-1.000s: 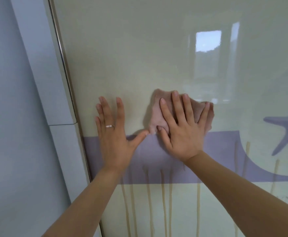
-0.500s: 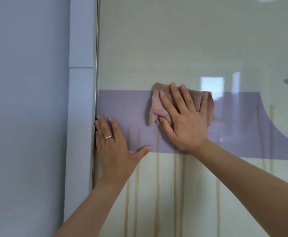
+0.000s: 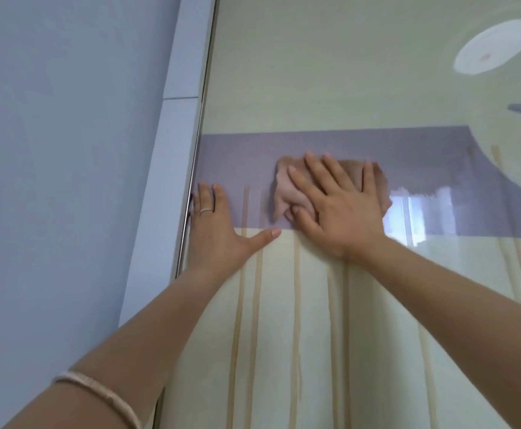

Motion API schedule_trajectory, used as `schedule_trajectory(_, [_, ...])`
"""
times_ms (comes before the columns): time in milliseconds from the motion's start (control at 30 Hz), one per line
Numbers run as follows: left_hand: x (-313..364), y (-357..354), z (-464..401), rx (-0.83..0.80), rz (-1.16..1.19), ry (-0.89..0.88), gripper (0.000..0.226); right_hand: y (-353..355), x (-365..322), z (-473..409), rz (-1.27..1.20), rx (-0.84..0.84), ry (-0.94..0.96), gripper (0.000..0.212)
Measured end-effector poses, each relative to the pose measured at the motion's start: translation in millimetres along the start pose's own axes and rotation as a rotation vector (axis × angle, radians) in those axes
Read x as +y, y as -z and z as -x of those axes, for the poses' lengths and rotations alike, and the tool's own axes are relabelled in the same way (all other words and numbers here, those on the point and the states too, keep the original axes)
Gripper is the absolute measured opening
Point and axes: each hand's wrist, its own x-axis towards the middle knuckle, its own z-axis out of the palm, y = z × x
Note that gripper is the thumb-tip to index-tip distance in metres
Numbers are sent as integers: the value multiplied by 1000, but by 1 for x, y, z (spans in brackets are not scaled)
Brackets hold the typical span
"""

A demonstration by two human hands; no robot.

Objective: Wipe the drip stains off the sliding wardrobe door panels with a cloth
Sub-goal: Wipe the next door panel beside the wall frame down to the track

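My right hand [image 3: 339,212] lies spread, fingers straight, pressing the soft pink cloth [image 3: 287,196] flat on the glossy door panel [image 3: 314,72], over its mauve band [image 3: 423,162]. At nine o'clock my left hand [image 3: 219,227] rests flat against the metal door edge [image 3: 191,193]. Beige drip stains [image 3: 256,289] run toward six o'clock; smooth panel lies open at three o'clock.

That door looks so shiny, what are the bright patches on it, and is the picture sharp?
Head view: the glossy door mirrors a window as a bright patch right of the cloth, plus a round pale reflection top right. Straight frame edges bend from the wide lens. Right hand and left hand look fairly sharp.
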Motion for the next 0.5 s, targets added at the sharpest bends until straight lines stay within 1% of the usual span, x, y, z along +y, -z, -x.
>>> schedule_trajectory(67, [0, 0, 0, -6, 4, -3, 121, 5, 10, -19, -1, 14, -85, 80])
schedule_trajectory(133, [-2, -1, 2, -15, 18, -8, 120, -3, 2, -9, 0, 92, -136, 75])
schedule_trajectory(167, [-4, -3, 1, -11, 26, -10, 120, -10, -5, 4, 0, 120, -116, 70])
schedule_trajectory(233, [-5, -5, 0, -1, 26, -18, 118, -20, -15, 28, 11, 135, -18, 62])
schedule_trajectory(300, [-5, -4, 0, -1, 15, -14, 117, -13, -8, 30, 20, 93, 79, 62])
schedule_trajectory(333, [-5, -3, 0, -5, 12, -9, 118, -6, -1, 22, 2, 59, 71, 65])
schedule_trajectory(400, [-3, 0, 1, -12, 19, -4, 119, 2, 9, 9, -11, 20, -50, 74])
schedule_trajectory(433, [-3, 0, 1, -12, 22, -1, 119, 1, 10, 9, -10, 40, -120, 77])
schedule_trajectory(500, [-3, 0, 3, -5, 29, 1, 119, -7, 1, 21, -13, 120, -193, 73])
